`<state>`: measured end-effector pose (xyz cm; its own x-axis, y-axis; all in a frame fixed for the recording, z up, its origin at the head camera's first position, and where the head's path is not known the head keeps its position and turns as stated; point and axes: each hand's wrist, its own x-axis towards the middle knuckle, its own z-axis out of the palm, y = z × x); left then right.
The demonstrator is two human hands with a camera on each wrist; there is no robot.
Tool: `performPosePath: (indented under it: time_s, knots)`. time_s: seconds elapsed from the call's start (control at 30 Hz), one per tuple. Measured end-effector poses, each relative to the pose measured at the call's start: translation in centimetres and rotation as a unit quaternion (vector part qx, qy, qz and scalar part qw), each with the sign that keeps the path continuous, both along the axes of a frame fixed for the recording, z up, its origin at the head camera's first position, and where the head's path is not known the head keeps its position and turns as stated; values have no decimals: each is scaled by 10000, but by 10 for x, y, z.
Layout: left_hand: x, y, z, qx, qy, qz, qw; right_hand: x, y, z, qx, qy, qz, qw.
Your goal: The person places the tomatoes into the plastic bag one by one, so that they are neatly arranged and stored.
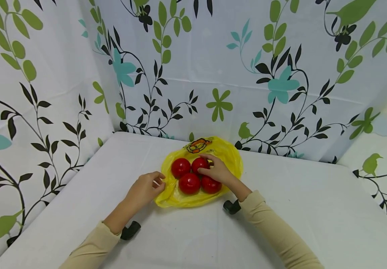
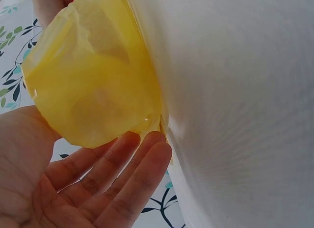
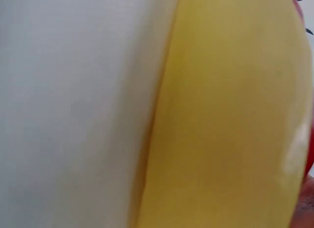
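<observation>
A yellow plastic bag [image 1: 166,200] lies spread on the white table, with several glossy red round fruits, apple-like, grouped on it. My right hand [image 1: 218,171] reaches over the bag from the right. Its thumb and fingers pinch the back right red fruit [image 1: 199,164]. Beside the bag's left edge is my left hand [image 1: 147,188], fingers loosely bent and holding nothing. In the left wrist view, the fingertips [image 2: 156,137] lie against the bag's lower edge [image 2: 98,120]. The bag's side [image 3: 225,115] fills much of the right wrist view and hides most of the right hand.
The white table [image 1: 180,239] extends around the bag. A patterned cloth [image 1: 206,74] with leaves and flowers hangs behind the table and along both sides. Dark wrist-worn devices sit under the left sleeve's cuff [image 1: 107,233] and the right sleeve's cuff [image 1: 252,201].
</observation>
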<state>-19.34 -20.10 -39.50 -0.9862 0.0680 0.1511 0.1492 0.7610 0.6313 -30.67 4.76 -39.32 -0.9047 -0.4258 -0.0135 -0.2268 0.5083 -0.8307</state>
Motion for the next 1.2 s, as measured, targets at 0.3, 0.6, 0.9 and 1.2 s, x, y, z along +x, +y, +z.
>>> performPosePath:
  time_s: [0.3, 0.6, 0.9, 1.2]
  knots:
    - [-1, 0, 0, -25, -24, 4, 10000, 5, 12, 2, -333, -63, 6, 9994]
    - [-1, 0, 1, -88, -28, 10, 10000, 15, 16, 4, -448, -4, -143, 9989]
    - [0, 2, -3, -61, -19, -26, 10000, 33, 35, 7, -520, 262, -40, 9983]
    - [0, -2, 2, -363, 140, -18, 9992, 48, 60, 9, -636, 526, 97, 9965]
